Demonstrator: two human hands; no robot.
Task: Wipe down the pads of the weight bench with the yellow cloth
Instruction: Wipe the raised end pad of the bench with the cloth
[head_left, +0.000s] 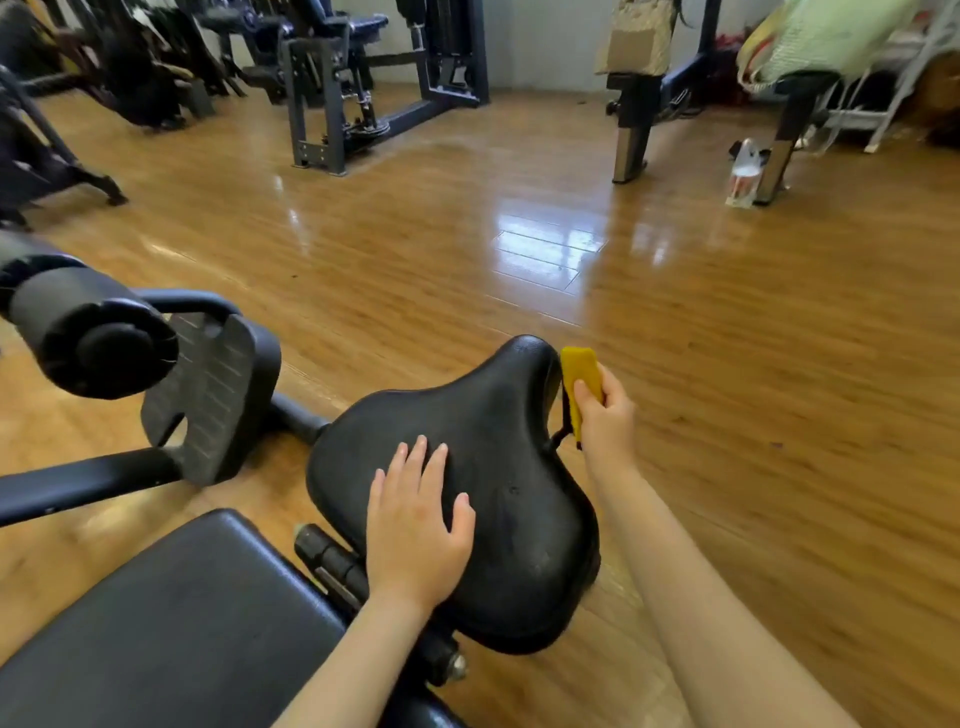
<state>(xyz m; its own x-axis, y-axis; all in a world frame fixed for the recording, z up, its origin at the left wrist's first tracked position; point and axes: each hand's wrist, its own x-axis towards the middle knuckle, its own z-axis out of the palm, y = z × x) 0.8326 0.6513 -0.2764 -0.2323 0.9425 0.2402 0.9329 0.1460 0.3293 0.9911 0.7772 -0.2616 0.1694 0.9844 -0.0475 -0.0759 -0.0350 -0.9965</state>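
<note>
Wiping right edge of black saddle-shaped vinyl seat pad (498, 447): our right hand (605, 415), fingers clamped on folded yellow cloth (579, 374); left hand (415, 525) flat on pad top, fingers spread. Next, we judge: sweep top.

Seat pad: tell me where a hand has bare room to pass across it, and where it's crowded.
On the seat pad, the far nose and the near right lobe are bare. The middle left is taken by the left hand, lying flat. The far right edge is crowded: the right hand presses the yellow cloth there. The long pad nearby is bare too.

Smooth black vinyl seat pad (498, 467) with a dull sheen, soft yellow cloth (581, 387), glossy wood-plank floor (727, 364)
</note>
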